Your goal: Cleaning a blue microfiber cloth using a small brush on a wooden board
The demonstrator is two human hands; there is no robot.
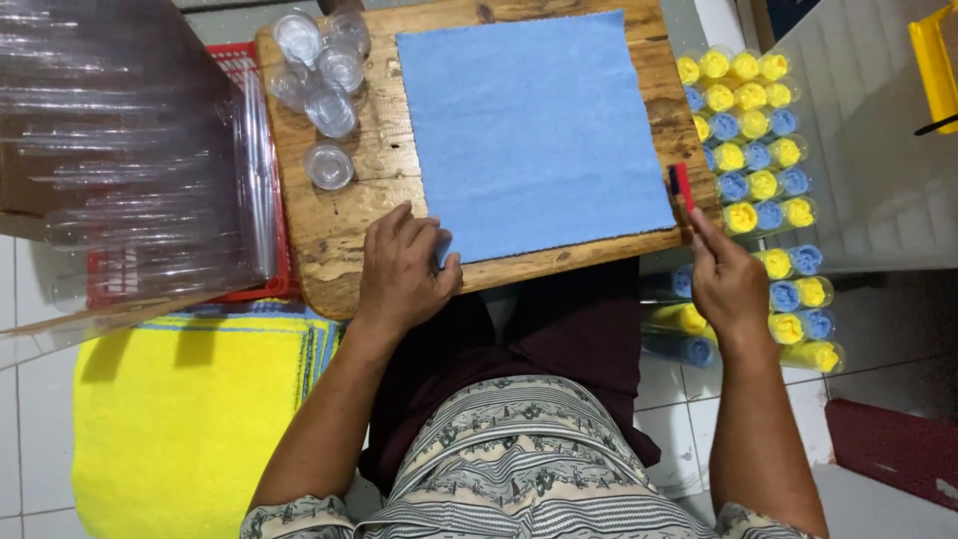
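Down on the wooden table (349, 240), the left hand (404, 271) lay palm down with its fingers loosely spread, the fingertips pressing the near corner of the blue cloth (534, 130). That cloth lay flat and square, stretching away from the hand and across to the right, covering most of the board. The right hand (728, 284) was at the cloth's other near corner, at the table's edge, its fingers drawn together and pinching a small red tool (682, 186) that stood up just beyond the fingertips; a dark part showed on the tool's left side, but what kind of tool it was could not be told.

Beyond the left hand, toward the far left corner of the table, a cluster of clear plastic cups (321, 75) stood open side up, with one more (328, 165) set apart and nearer the hand. Left of that hand, a stack of clear plastic tubes (130, 150) rested over a red basket (239, 70), and below it a yellow towel (180, 419) lay on the floor. Right of the right hand and beyond it, clear tubes holding rolled yellow and blue cloths (753, 155) lay in rows, with more of them just beside the wrist.
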